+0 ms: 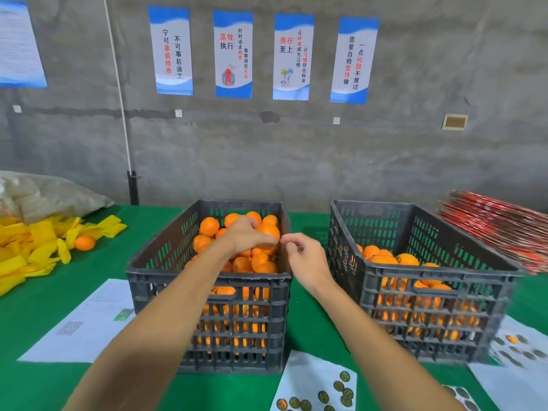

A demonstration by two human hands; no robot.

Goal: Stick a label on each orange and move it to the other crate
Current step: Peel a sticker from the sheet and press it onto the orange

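Two dark plastic crates stand on the green table. The left crate is piled with several oranges. My left hand reaches into it and grips one orange at the top of the pile. My right hand hovers just right of that orange, thumb and forefinger pinched together; a label between them is too small to make out. The right crate holds a lower layer of oranges. A label sheet with round stickers lies in front, between the crates.
More sticker sheets lie at the right front. A white paper lies left of the left crate. Yellow wrappers and a stray orange sit at the far left, beside a grey sack. Red flat cartons are stacked at the right.
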